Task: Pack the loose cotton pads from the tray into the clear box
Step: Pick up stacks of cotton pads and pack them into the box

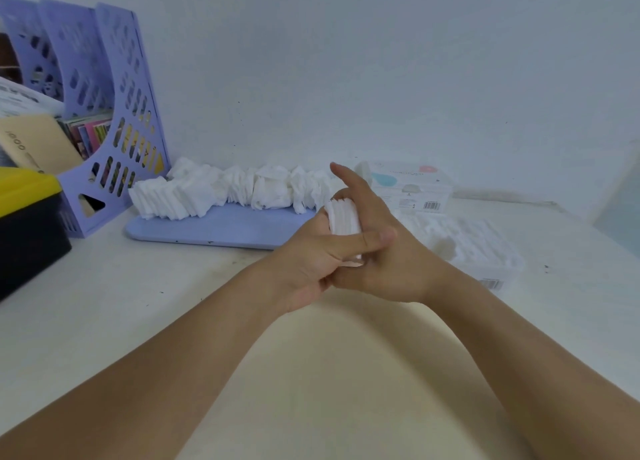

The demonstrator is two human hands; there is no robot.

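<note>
We have a small stack of cotton pads [343,217] squeezed between both hands above the table [104,303]. Our left hand [311,262] backs the stack from one side, its fingers [363,243] laid across the front; our right hand [388,251] presses from the other side, its forefinger lifted clear. So both hands are pressed together on the stack, not pinching a single pad.

Beyond the grip, a long ragged row of loose pads [228,191] lies along the far edge of the lilac tray [207,229]. Just to the right of the grip, and partly hidden behind our right hand, sits the clear box [485,248], with pads already in it. Its lid [412,186] seems to lean against the wall behind.

We judge these pads nearly weightless, soft and springy: they will fan apart or slump if the squeeze slackens, and single pads can slide off the ends. They are best taken by the flat end faces, compressed like a small book, with the edges squared first. A firm squeeze costs nothing; they will not break.
</note>
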